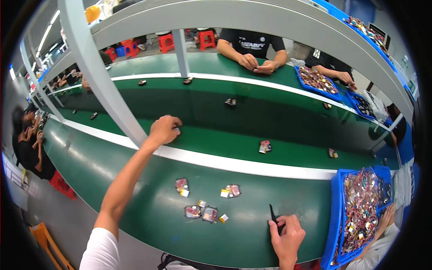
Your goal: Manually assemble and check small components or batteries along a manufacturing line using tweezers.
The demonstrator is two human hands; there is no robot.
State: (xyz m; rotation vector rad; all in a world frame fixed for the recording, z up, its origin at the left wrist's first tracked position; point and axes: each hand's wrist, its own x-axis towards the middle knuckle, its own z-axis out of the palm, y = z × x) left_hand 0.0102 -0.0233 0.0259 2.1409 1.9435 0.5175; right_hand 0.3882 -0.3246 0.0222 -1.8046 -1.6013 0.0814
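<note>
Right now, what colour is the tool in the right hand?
The slim tool in the right hand is black, seen in the head view.

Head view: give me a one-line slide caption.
Left hand over the green belt, right hand gripping a black pointed tool, small assemblies lying on the green worktable.

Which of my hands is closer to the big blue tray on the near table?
Right. The right hand is just left of the tray; the left hand is farther off, over the green belt.
</note>
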